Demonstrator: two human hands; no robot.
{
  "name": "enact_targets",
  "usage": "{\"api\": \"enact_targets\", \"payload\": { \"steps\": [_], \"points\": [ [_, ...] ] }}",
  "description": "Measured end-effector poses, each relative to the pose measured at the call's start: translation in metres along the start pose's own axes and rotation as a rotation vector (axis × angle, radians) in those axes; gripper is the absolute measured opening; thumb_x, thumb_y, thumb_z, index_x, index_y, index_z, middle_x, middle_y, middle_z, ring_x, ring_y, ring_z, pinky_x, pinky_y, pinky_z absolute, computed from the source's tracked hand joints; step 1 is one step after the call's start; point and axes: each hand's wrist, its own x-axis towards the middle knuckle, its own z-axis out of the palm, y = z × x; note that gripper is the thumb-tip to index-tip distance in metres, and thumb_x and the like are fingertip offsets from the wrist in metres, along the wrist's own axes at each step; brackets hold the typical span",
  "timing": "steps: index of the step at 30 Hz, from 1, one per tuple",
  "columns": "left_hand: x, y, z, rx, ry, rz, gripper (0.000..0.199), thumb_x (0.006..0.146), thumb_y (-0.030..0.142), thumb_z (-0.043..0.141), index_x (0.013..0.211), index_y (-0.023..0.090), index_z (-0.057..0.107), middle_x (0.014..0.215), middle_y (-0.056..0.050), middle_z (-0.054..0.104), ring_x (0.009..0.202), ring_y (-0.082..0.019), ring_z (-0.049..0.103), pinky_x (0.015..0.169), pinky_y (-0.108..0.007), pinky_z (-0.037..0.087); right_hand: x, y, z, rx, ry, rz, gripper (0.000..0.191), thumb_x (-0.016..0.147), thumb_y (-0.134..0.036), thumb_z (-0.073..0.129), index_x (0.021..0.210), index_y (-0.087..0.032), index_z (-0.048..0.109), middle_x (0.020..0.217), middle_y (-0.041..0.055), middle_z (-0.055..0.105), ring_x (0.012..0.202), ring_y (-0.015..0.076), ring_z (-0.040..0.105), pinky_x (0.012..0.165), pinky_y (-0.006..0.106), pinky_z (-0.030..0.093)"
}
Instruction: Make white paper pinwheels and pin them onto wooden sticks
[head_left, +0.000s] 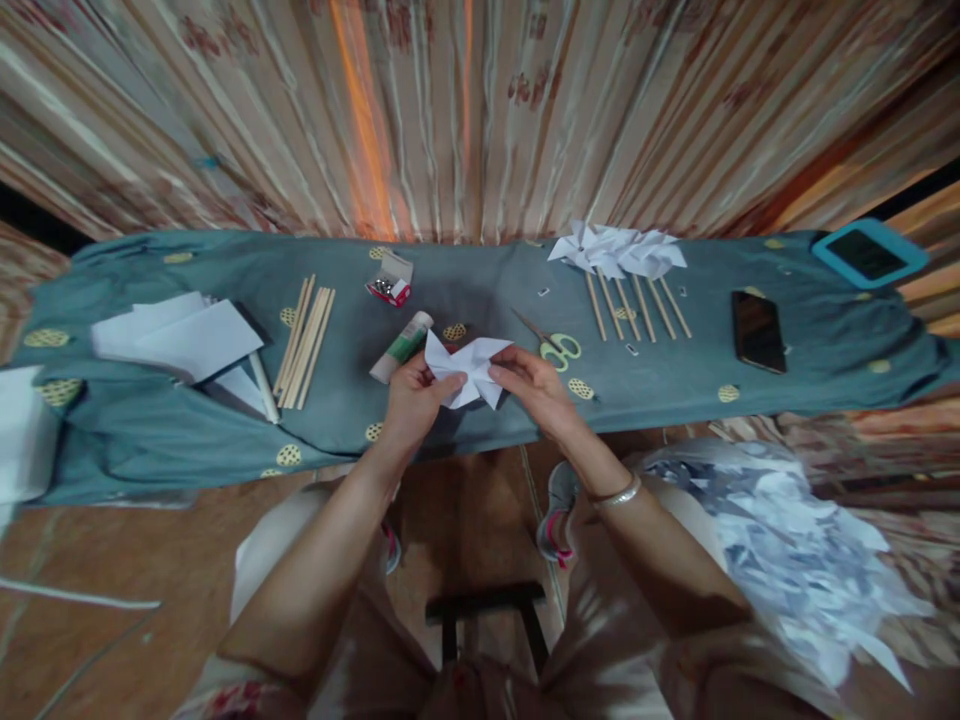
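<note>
A white paper pinwheel (471, 370) is held between both hands above the table's front edge. My left hand (415, 398) pinches its left side, thumb on top. On its right side, my right hand (534, 388) grips the paper between thumb and fingers. A glue stick (402, 348) lies just behind my left hand. Scissors with pale green handles (559, 348) rest behind my right hand. Farther back is an open red and white box (391, 280) with small metallic pieces inside.
Finished pinwheels on sticks (619, 252) lie back right, near a phone (757, 332) and a blue-framed device (870, 252). Loose sticks (306, 345) and white paper sheets (180, 338) are on the left. A bag of paper scraps (795, 550) sits lower right.
</note>
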Motion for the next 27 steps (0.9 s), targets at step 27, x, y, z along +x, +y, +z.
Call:
{"api": "enact_targets", "payload": {
  "steps": [27],
  "points": [
    [-0.007, 0.012, 0.014, -0.077, -0.114, -0.068, 0.042, 0.066, 0.054, 0.076, 0.087, 0.017, 0.075, 0.088, -0.009, 0.075, 0.086, -0.025, 0.070, 0.073, -0.033, 0.055, 0.006, 0.000, 0.003, 0.199, 0.084, 0.139, 0.025, 0.055, -0.038, 0.080, 0.063, -0.021, 0.065, 0.064, -0.0015, 0.067, 0.064, 0.0159, 0.061, 0.066, 0.031, 0.051]
  ]
}}
